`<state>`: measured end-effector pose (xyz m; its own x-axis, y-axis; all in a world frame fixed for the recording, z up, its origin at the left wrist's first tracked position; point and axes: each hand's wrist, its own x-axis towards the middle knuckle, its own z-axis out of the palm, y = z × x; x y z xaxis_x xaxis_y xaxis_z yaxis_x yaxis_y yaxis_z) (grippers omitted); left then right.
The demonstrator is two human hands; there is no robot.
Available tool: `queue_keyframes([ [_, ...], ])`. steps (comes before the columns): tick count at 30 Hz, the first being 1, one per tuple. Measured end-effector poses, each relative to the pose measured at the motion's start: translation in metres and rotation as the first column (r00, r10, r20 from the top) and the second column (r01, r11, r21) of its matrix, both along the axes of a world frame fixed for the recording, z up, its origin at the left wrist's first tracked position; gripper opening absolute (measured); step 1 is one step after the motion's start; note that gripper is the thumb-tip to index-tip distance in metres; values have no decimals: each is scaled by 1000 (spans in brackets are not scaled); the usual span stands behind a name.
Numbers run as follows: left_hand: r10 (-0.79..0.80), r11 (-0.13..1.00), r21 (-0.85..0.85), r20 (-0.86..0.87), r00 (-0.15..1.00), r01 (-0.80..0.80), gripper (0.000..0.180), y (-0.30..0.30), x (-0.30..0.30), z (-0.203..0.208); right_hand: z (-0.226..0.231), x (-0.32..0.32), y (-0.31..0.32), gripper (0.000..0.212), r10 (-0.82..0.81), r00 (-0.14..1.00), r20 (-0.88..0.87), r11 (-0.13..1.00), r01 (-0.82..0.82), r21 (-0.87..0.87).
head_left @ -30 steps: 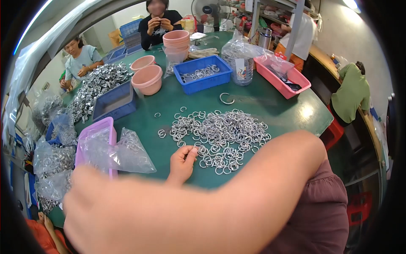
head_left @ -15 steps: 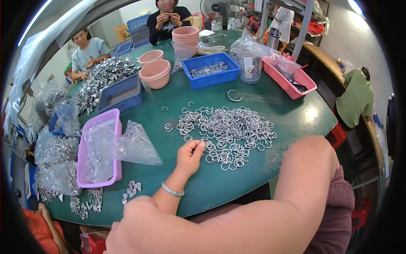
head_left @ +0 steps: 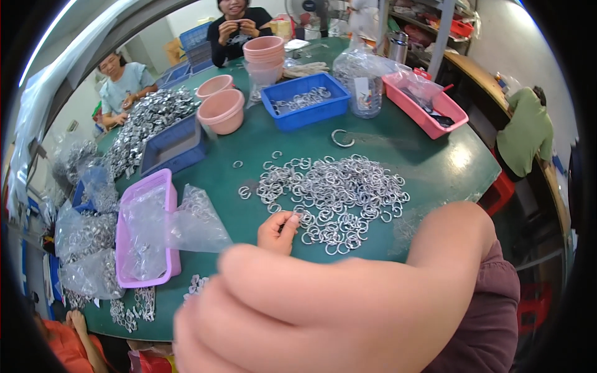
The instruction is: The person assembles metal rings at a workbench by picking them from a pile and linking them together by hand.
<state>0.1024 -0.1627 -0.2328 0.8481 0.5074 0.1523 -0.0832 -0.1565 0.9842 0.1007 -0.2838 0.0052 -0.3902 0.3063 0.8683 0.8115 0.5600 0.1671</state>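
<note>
Many open silver metal rings (head_left: 348, 193) lie in a loose pile on the green table. At the near left edge of the pile is my left hand (head_left: 277, 235), its thumb and forefinger pinched on a metal ring (head_left: 300, 211); the wrist is hidden behind my other hand. My right hand (head_left: 267, 298) is large and blurred close in front, above the near side of the table. Its fingers are curled in, and what they hold, if anything, is hidden.
Left stands a purple basket (head_left: 175, 267) with a clear bag (head_left: 202, 227). Farther back are a blue tray (head_left: 308, 119) of rings, pink tubs (head_left: 224, 115), a pink basket (head_left: 435, 127) and a heap of metal parts (head_left: 146, 124). Two people sit across the table.
My right hand has moved up and to the right, closer in view, and now covers my left wrist and bracelet. My left hand stays pinched at the pile's edge. The view has shifted slightly.
</note>
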Motion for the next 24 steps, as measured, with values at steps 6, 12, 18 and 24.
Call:
queue_keyframes([
  [6, -11, 996, -91, 25, 1000, 13, 14, 7, 0, 1, -1, -33, -25, 30, -481, 836, -263, 853, 377, -361],
  [12, -10, 997, -73, -16, 1000, 9, 15, -1, -6, 7, 26, 11, -37, 31, -28, 991, -130, 718, -70, -692],
  [18, 40, 995, -88, -28, 999, -42, 15, 4, -8, 5, 25, 40, -48, 25, -237, 969, 70, 935, 247, -256],
  [24, 70, 974, -204, -124, 990, -95, 14, 0, -7, 12, -12, 47, -50, 15, -454, 887, 87, 888, 459, -42],
])
